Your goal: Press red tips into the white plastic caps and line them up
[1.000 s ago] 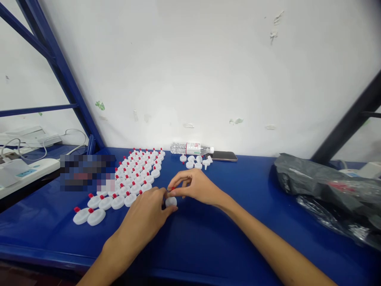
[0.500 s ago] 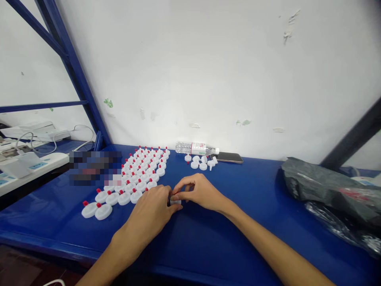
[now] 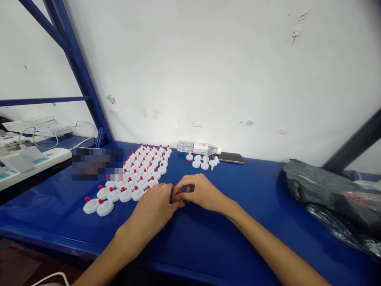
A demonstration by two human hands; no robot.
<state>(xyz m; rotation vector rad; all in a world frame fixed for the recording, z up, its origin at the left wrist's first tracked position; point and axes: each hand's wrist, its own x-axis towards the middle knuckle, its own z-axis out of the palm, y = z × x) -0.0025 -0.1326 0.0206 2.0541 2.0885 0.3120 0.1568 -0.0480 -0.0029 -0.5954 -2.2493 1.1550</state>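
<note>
My left hand (image 3: 157, 202) and my right hand (image 3: 201, 190) meet over the blue table (image 3: 205, 246), fingertips together. Between them is a small piece, mostly covered by the fingers, with a bit of red (image 3: 177, 193) showing at my right fingertips. Left of my hands stand rows of white round caps with red tips (image 3: 104, 207), several of them. Behind my right hand lies a small group of loose white caps (image 3: 204, 165) and nozzle pieces, with a small red tip (image 3: 189, 161) beside them.
A clear bottle (image 3: 198, 148) lies by the wall, next to a phone (image 3: 230, 157). Grey plastic bags (image 3: 324, 186) lie at the right. White power strips (image 3: 38, 163) and cables are at the left, beside a blue frame post (image 3: 86, 75).
Red now shows at my right fingertips, and the white part seen between my hands before is hidden. The view has shifted slightly.
</note>
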